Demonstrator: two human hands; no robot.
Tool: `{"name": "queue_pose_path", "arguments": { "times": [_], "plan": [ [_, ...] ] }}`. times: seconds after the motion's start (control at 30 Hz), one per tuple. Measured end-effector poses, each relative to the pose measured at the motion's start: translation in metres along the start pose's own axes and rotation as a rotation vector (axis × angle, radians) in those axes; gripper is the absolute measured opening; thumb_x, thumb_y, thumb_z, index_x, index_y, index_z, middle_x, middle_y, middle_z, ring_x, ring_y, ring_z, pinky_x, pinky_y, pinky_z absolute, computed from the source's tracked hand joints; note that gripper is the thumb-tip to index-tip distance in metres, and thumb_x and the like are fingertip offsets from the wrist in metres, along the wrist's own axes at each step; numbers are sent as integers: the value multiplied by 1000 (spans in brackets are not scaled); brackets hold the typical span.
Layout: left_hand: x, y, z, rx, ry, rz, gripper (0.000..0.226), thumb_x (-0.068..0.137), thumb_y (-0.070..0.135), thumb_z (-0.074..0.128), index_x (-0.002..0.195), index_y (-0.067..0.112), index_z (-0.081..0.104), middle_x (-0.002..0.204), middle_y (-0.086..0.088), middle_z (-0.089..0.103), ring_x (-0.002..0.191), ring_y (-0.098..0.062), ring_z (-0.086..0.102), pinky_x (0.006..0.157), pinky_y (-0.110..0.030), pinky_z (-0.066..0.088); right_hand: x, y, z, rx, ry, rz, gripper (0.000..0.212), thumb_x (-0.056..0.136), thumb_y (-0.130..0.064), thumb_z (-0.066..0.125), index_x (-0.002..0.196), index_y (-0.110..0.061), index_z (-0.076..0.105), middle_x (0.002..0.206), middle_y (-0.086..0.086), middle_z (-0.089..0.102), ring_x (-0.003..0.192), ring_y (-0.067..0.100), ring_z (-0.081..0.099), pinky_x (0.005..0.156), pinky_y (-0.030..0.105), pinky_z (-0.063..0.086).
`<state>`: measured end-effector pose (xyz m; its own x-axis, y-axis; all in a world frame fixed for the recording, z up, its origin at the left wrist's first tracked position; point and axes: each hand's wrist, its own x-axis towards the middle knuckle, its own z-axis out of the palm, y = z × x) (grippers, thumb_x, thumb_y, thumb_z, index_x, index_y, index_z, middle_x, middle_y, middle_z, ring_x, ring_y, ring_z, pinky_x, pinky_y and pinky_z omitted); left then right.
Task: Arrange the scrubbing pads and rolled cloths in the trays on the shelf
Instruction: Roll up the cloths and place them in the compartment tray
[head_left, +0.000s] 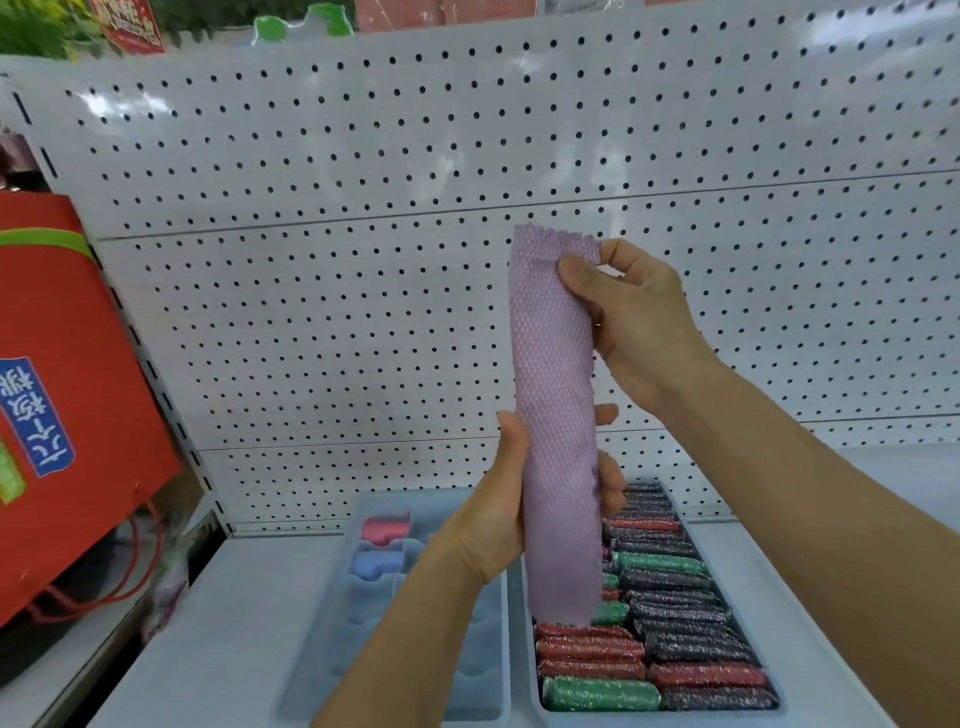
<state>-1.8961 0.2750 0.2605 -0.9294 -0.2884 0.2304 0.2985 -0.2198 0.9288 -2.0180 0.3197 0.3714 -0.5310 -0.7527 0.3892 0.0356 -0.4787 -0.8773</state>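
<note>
Holding a pink cloth (556, 415) upright at frame centre, the left hand (498, 514) gripped its lower part and the right hand (628, 322) pinched its top, above the right tray (810, 644) of scrubbing pads (675, 649); the left tray (332, 649) apparently held two rolled cloths (382, 545).

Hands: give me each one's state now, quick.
Left hand: closed round the lower part of the lilac cloth.
Right hand: pinching the cloth near its top edge.

1. Both hands hold a lilac textured cloth (556, 415) upright above the trays.
2. The right hand (631, 322) pinches its top; the left hand (506, 512) grips lower.
3. The right tray (826, 649) holds glittery scrubbing pads (675, 644).
4. The left tray (332, 613) holds a red rolled cloth (385, 527) and a blue rolled cloth (378, 564).
</note>
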Motion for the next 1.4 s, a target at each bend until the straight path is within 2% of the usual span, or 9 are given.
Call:
{"name": "queue_pose_path", "arguments": {
  "times": [0.2, 0.3, 0.47, 0.57, 0.77, 0.87, 1.17, 1.3, 1.4],
  "plan": [
    [-1, -4, -1, 175, 264, 28, 64, 82, 71, 44, 102, 18, 73, 89, -14, 71, 79, -28, 67, 80, -41, 55, 1, 0, -2, -157, 13, -55, 5, 90, -14, 64, 88, -12, 60, 82, 4, 71, 71, 12, 64, 62, 29, 52],
    [-3, -3, 0, 218, 324, 40, 58, 87, 54, 45, 108, 3, 62, 95, -16, 73, 76, -29, 70, 73, -40, 59, 2, 0, -1, -192, 33, -99, 6, 89, -12, 65, 86, -11, 60, 77, 3, 71, 66, 10, 63, 58, 26, 52],
    [-3, -3, 0, 213, 402, 19, 34, 96, 32, 49, 112, 6, 63, 103, -14, 73, 88, -34, 71, 76, -41, 59, 3, 0, -2, -244, 48, -143, 15, 85, -9, 70, 98, -10, 62, 85, 12, 73, 71, 13, 67, 60, 28, 55],
    [-1, 0, -10, 97, 449, -145, 36, 102, 33, 40, 118, 8, 61, 107, -14, 73, 96, -33, 70, 81, -38, 57, -5, -1, -8, -293, -49, -134, 33, 82, -9, 73, 114, -15, 64, 91, 28, 69, 79, 18, 68, 77, 30, 55],
    [-4, 21, -40, -344, 453, -271, 38, 96, 27, 42, 121, 6, 60, 113, -19, 68, 94, -31, 69, 89, -46, 50, -63, 19, -26, -471, -268, -195, 17, 77, 0, 74, 89, -13, 74, 83, -4, 76, 82, 12, 72, 76, 20, 54],
    [-5, 26, -46, -410, 461, -258, 43, 101, 25, 33, 126, -1, 56, 114, -22, 66, 101, -33, 66, 95, -47, 48, -89, 44, -40, -643, -336, -247, 27, 79, 3, 72, 87, -22, 75, 92, -13, 74, 95, 8, 68, 90, 25, 50],
    [0, 39, -35, -440, 407, -207, 47, 87, 16, 45, 129, -4, 52, 122, -24, 63, 100, -34, 68, 95, -47, 47, -97, 85, -66, -1174, -574, -853, 12, 85, -14, 60, 85, -18, 71, 120, -10, 66, 122, 9, 54, 95, 33, 44],
    [0, 43, -29, -298, 384, -147, 40, 88, 18, 48, 124, 4, 57, 116, -22, 66, 103, -34, 66, 95, -45, 48, -103, 76, -57, -1063, -449, -694, 13, 85, -25, 57, 79, -20, 67, 107, -12, 68, 107, 9, 60, 95, 40, 40],
    [-1, 48, -23, -189, 357, -50, 42, 84, 20, 50, 122, 4, 58, 119, -21, 65, 107, -31, 65, 93, -43, 51, -94, 59, -34, -709, -54, -184, 32, 81, -54, 63, 92, -25, 59, 100, -13, 63, 97, 5, 58, 87, 30, 44]
  ]
}}
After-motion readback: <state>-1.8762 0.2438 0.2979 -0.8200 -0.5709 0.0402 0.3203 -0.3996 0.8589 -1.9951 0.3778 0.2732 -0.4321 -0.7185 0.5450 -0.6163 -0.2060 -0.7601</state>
